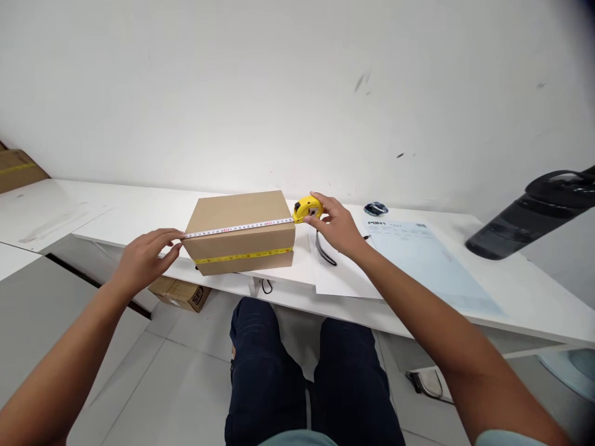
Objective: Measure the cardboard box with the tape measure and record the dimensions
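A brown cardboard box (239,210) with a yellow printed tape strip round its side sits on the white desk (134,214). Across its top, close to the front edge, lies the drawn-out blade of a yellow tape measure (307,209). My right hand (338,224) grips the tape measure's case just past the box's right end, with a dark strap hanging below. At the left end of the box, my left hand (151,253) pinches the blade's tip between thumb and fingers.
Right of the box lie a white paper sheet (341,275) and a bluish printed sheet (418,260). A dark bottle (520,217) tilts at the right. Another carton (21,170) stands far left, and a box (181,292) lies below the desk. A wall rises behind.
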### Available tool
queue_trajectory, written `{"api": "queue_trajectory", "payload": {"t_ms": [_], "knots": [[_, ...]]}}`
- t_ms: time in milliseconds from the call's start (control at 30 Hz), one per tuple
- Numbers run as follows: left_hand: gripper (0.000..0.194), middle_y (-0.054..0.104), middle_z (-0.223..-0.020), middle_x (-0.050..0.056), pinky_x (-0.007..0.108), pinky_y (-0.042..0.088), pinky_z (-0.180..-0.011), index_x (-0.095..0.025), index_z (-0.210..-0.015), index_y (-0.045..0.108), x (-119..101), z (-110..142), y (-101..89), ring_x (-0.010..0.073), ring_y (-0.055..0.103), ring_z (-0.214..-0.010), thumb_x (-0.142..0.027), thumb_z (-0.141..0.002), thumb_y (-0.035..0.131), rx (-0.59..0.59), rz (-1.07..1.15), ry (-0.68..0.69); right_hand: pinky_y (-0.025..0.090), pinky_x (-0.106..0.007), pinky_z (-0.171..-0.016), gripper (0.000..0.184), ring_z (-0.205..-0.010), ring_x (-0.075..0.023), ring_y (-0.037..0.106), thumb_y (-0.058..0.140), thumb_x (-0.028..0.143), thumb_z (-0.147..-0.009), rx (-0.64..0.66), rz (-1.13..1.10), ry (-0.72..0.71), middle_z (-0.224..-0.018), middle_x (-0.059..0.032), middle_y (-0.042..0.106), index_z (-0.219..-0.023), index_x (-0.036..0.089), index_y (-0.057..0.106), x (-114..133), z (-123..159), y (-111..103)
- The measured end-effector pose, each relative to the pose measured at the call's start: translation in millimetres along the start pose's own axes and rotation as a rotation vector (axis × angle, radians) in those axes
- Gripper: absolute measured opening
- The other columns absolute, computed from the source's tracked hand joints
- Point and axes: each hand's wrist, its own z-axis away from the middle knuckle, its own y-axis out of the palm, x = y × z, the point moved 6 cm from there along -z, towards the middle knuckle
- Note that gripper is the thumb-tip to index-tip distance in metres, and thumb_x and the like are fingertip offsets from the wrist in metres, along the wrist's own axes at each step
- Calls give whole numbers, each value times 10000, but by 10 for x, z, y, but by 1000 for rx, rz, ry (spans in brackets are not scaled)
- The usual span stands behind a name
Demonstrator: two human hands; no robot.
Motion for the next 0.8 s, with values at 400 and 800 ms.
{"api": "queue_trajectory", "payload": {"t_ms": [400, 800], "knots": [[293, 692, -900, 49, 278, 484, -597, -258, -922, 689, 76, -91, 36, 191, 621, -780, -536, -872, 608, 20, 266, -213, 561, -438, -857, 580, -1105, -265, 613, 662, 376, -836, 9, 15, -38, -1388, -111, 547, -1390, 275, 522, 29, 16, 41], [162, 669, -908, -32, 219, 507, -495, -315, -1018, 654, -582, 204, -383, 113, 616, -675, -347, -874, 722, -143, 299, 24, 537, -530, -955, 443, -1160, -313, 584, 647, 338, -901, 27, 179, -311, -1228, -110, 612, -1335, 314, 561, 468, 503, -428]]}}
